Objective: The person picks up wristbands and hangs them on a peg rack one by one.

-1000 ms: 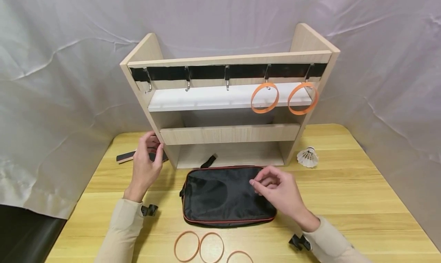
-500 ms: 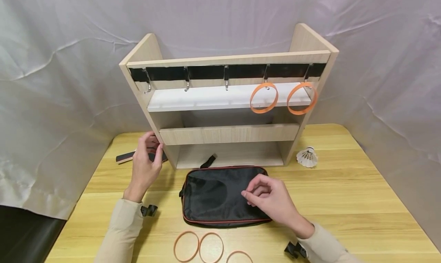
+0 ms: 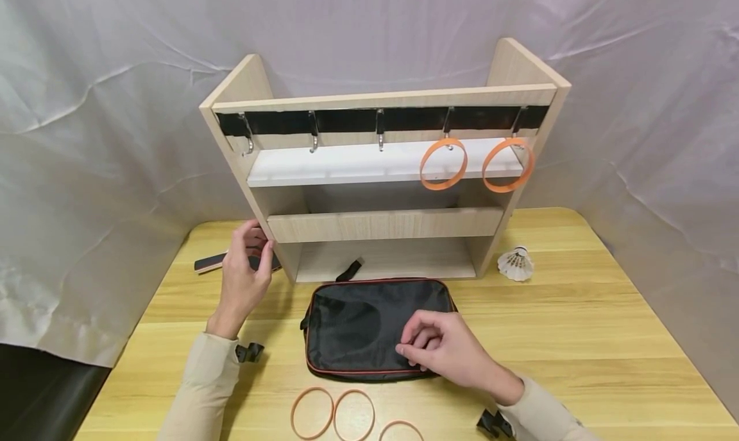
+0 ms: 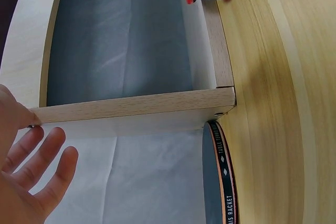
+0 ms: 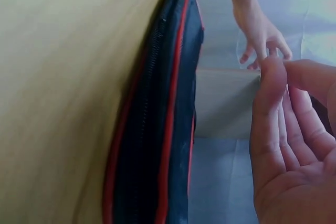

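Note:
My left hand is at the left side panel of a pale wooden shelf rack. In the left wrist view, a digit and the thumb side meet the edge of that panel while other fingers spread free. My right hand is over the near right part of a black zip bag with red piping. Its fingers are loosely bent, with thumb and forefinger tips close together and nothing visible between them. Nearer the front lie orange rings, one cut off by the frame. Two more rings hang from the rack's right hooks.
Three bare metal hooks are left of the hanging rings. A shuttlecock lies right of the rack, and a table tennis racket lies left behind my left hand. A small black strap rests at the rack's bottom.
My right hand has moved left and toward the front over the bag. My left hand, the rack and the rings have stayed in place.

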The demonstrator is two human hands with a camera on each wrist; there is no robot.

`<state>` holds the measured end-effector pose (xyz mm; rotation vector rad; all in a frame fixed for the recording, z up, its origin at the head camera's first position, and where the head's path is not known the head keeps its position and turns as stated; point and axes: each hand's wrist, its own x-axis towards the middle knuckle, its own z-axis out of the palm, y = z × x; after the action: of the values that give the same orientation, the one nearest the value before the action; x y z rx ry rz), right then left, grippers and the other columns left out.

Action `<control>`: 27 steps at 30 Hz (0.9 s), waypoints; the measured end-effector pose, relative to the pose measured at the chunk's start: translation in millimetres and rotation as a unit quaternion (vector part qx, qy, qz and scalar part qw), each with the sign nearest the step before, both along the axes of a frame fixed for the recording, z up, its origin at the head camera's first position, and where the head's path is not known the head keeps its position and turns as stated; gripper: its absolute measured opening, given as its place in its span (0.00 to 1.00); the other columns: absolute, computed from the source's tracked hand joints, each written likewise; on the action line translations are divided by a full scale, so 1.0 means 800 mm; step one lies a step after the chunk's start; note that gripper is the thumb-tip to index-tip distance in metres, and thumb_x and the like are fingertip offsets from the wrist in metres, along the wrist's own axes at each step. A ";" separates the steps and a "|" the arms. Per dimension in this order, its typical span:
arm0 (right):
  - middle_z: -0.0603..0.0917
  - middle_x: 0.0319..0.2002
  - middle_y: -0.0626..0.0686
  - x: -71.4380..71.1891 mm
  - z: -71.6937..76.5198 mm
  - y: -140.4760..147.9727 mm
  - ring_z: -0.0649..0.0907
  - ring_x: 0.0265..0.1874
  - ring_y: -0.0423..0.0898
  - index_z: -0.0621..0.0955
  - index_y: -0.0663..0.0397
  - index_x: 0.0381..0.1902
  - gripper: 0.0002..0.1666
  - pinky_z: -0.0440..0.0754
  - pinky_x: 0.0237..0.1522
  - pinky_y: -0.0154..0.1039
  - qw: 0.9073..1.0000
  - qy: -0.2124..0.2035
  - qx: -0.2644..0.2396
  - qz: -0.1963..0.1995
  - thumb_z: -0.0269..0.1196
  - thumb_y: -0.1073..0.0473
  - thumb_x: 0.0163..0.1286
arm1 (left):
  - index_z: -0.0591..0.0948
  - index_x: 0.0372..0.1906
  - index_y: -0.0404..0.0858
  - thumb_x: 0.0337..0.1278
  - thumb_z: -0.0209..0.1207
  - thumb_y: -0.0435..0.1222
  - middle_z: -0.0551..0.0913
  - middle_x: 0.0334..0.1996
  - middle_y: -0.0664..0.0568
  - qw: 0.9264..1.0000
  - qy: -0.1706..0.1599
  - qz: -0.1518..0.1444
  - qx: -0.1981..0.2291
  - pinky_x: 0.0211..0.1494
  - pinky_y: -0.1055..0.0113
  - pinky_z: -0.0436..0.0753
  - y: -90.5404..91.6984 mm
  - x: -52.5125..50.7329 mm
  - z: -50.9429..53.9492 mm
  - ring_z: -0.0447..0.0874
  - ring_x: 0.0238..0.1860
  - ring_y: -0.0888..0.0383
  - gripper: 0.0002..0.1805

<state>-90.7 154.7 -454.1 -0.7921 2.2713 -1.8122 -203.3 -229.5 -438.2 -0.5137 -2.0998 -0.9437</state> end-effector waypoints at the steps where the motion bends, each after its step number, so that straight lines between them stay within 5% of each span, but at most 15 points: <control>1: 0.89 0.24 0.56 0.001 -0.001 0.000 0.87 0.17 0.44 0.86 0.52 0.36 0.08 0.86 0.17 0.40 1.000 -0.001 0.003 0.009 0.76 0.65 0.70 | 0.73 0.69 0.24 0.71 0.64 0.21 0.85 0.47 0.32 1.000 0.000 0.000 -0.001 0.44 0.66 0.84 0.000 0.000 0.000 0.86 0.40 0.43 0.25; 6: 0.90 0.25 0.56 0.004 -0.003 0.000 0.86 0.18 0.39 0.87 0.54 0.37 0.05 0.85 0.16 0.36 0.999 -0.007 0.022 0.042 0.76 0.64 0.71 | 0.72 0.69 0.25 0.71 0.64 0.21 0.85 0.47 0.33 1.000 -0.004 0.003 -0.001 0.45 0.68 0.84 -0.001 0.000 0.000 0.86 0.40 0.43 0.26; 10: 0.91 0.27 0.55 0.004 -0.004 0.002 0.88 0.21 0.42 0.89 0.56 0.39 0.03 0.87 0.21 0.35 0.997 -0.018 0.039 0.060 0.75 0.64 0.71 | 0.73 0.69 0.26 0.70 0.65 0.21 0.86 0.47 0.33 1.000 0.001 0.001 0.001 0.45 0.69 0.83 0.001 0.001 0.000 0.86 0.40 0.43 0.26; 17: 0.92 0.32 0.46 0.005 -0.002 0.005 0.88 0.29 0.33 0.91 0.52 0.43 0.06 0.91 0.31 0.35 0.992 -0.029 0.090 0.086 0.77 0.57 0.72 | 0.74 0.69 0.28 0.67 0.66 0.20 0.86 0.46 0.34 1.000 0.014 -0.002 0.008 0.43 0.65 0.83 0.002 0.001 0.001 0.87 0.40 0.43 0.27; 27: 0.92 0.35 0.40 0.014 -0.004 0.003 0.88 0.34 0.28 0.91 0.48 0.45 0.05 0.91 0.35 0.32 0.983 0.011 0.133 0.123 0.75 0.60 0.73 | 0.72 0.69 0.25 0.72 0.64 0.22 0.84 0.48 0.32 1.000 -0.012 0.000 -0.006 0.46 0.67 0.84 -0.001 0.000 0.001 0.86 0.41 0.43 0.25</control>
<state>-79.6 156.8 -457.2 -0.9930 2.2468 -1.3681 -202.9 -230.5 -437.3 -0.5118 -2.1280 -0.9417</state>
